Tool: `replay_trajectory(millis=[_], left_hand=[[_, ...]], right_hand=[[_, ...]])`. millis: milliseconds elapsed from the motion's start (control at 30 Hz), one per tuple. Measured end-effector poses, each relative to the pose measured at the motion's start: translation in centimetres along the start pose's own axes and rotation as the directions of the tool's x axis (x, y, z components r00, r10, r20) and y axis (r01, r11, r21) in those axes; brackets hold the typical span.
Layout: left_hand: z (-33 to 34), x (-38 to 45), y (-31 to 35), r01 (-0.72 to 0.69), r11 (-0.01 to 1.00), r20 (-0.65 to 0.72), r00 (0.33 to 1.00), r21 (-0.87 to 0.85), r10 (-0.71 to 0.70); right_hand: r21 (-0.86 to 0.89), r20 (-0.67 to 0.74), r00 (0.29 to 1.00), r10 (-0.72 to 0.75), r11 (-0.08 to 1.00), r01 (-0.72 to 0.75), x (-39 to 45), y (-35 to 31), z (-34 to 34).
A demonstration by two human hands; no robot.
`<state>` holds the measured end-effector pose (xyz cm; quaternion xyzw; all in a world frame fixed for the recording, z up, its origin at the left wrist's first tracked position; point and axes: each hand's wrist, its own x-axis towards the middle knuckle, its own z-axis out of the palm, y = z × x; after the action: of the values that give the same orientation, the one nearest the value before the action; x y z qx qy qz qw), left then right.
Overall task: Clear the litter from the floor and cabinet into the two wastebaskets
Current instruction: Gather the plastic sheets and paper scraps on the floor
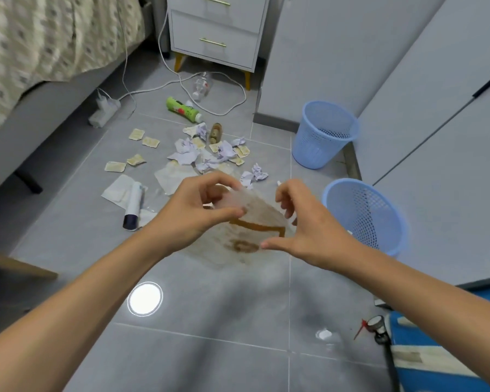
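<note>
Stained wrapper in left grip

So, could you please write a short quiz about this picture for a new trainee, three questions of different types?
1. True or false: the left hand pinches the clear wrapper.
2. Which bottle lies nearest the cabinet?
A. green bottle
B. clear bottle
C. brown bottle
3. Fill in: both baskets, the far basket and the near basket, are ____ in colour.

Key
1. True; the right hand is at its other edge, fingers curled.
2. B
3. blue
</note>
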<state>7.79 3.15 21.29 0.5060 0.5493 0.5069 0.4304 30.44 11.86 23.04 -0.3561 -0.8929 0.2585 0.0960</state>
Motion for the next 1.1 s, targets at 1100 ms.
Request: replay_trajectory(millis=[1100], left_hand=[[-1.5, 0.2, -1.0, 0.205, 0.844, -0.022, 0.969, -0.495, -0.248]], right_hand=[[0.889, 0.386, 0.908, 0.161, 0.197, -0.413, 1.9, 0.7, -3.2]])
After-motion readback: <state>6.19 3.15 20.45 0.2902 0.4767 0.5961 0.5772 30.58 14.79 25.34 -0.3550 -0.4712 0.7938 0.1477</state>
